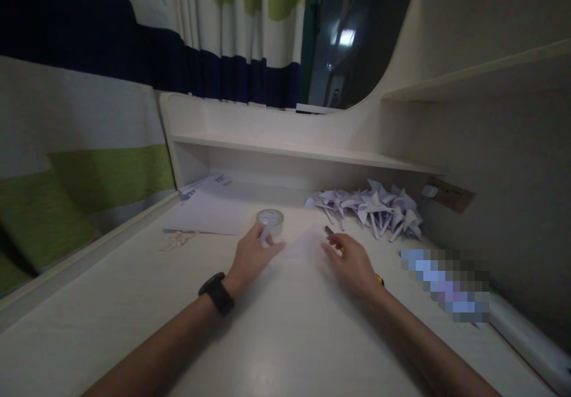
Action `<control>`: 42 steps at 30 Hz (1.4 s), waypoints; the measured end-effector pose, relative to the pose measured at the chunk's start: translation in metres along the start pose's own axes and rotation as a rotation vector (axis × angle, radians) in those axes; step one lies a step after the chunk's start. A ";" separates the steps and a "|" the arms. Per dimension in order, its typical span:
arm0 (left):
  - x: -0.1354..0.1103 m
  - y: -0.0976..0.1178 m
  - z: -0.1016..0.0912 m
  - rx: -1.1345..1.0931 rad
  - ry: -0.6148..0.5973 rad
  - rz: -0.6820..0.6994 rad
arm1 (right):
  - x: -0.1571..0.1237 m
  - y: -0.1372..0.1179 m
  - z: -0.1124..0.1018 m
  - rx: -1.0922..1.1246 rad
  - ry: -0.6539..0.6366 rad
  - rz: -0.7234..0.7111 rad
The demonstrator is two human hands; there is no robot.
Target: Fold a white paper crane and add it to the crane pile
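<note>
My left hand (254, 251), with a black watch on its wrist, has a short white paper strip (267, 229) between its fingers. Just behind it lies a roll of clear tape (273, 213). My right hand (354, 260) is closed around a utility knife (329, 230); its metal tip points up and left, and a bit of yellow and black handle shows behind the hand. Between both hands a thin white sheet of paper (306, 242) lies on the desk. Whether the left fingertips touch that sheet I cannot tell.
Several white paper pinwheels (377, 206) are heaped at the back right under the shelf (285, 149). A stack of white paper (209, 206) and a tangle of pale string (177, 240) lie at the left. A blurred-out object (446, 287) is at the right wall.
</note>
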State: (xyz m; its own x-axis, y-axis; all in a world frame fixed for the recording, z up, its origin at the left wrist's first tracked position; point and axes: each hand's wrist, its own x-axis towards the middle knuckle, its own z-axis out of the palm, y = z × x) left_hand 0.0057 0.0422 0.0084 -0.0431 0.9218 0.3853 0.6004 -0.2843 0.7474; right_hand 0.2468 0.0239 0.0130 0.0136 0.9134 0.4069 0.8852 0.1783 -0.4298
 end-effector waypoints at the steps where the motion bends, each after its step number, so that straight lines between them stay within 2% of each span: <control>1: -0.002 0.001 0.001 0.005 0.003 0.010 | -0.001 -0.018 0.002 0.124 -0.051 -0.014; 3: -0.004 0.002 0.002 0.011 0.010 0.029 | 0.000 -0.051 0.010 0.289 -0.098 -0.014; 5: -0.004 0.002 0.001 0.019 0.008 0.036 | 0.005 -0.076 0.022 0.364 -0.122 0.001; 8: -0.003 0.000 -0.002 0.046 -0.001 0.023 | 0.019 -0.089 0.041 0.408 -0.180 0.074; 14: 0.010 -0.012 -0.009 0.086 -0.060 0.055 | 0.040 -0.078 0.057 0.402 -0.169 0.023; 19: 0.035 -0.017 -0.012 0.100 -0.132 0.091 | 0.059 -0.073 0.064 0.376 -0.151 -0.026; 22: 0.058 -0.016 -0.011 0.080 -0.183 0.054 | 0.078 -0.070 0.073 0.406 -0.168 0.037; 25: 0.085 -0.015 -0.006 0.170 -0.227 0.074 | 0.094 -0.063 0.083 0.468 -0.203 0.136; 31: 0.125 -0.013 0.008 0.221 -0.400 0.100 | 0.102 -0.044 0.096 0.594 -0.232 0.286; 34: 0.130 -0.014 0.013 0.222 -0.418 0.090 | 0.103 -0.039 0.102 0.598 -0.236 0.298; 42: 0.125 -0.020 0.016 0.230 -0.427 0.066 | 0.108 -0.039 0.119 0.530 -0.198 0.299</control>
State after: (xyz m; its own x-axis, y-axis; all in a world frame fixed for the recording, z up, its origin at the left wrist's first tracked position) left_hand 0.0015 0.1670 0.0327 0.3031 0.9432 0.1357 0.7537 -0.3244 0.5716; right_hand 0.1585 0.1593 -0.0219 0.0932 0.9930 0.0732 0.5056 0.0162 -0.8626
